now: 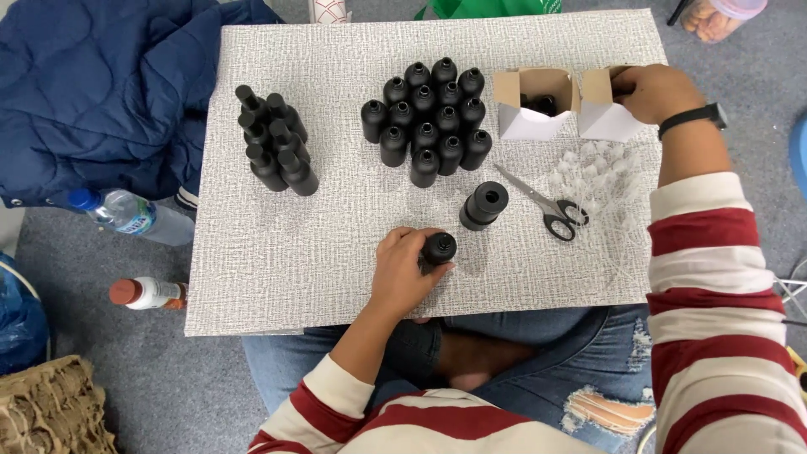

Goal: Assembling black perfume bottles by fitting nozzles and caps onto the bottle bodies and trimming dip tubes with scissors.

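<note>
My left hand [402, 273] grips a small black bottle [439, 249] standing near the front of the grey textured board [336, 269]. My right hand [651, 91] reaches into the right one of two open white cardboard boxes [607, 118]; what its fingers hold is hidden. The left box [531, 122] has black parts inside. A wider black bottle [484, 205] stands alone between my hands. Several upright black bottles [427, 122] cluster at the board's middle. Several capped black bottles [275, 143] lie at the left.
Scissors [546, 204] with black handles lie beside a pile of clear plastic bags [601, 181]. A blue jacket [101, 92] lies at the left. A water bottle [126, 213] and an orange-capped bottle [145, 292] lie on the carpet. My legs in jeans are under the board.
</note>
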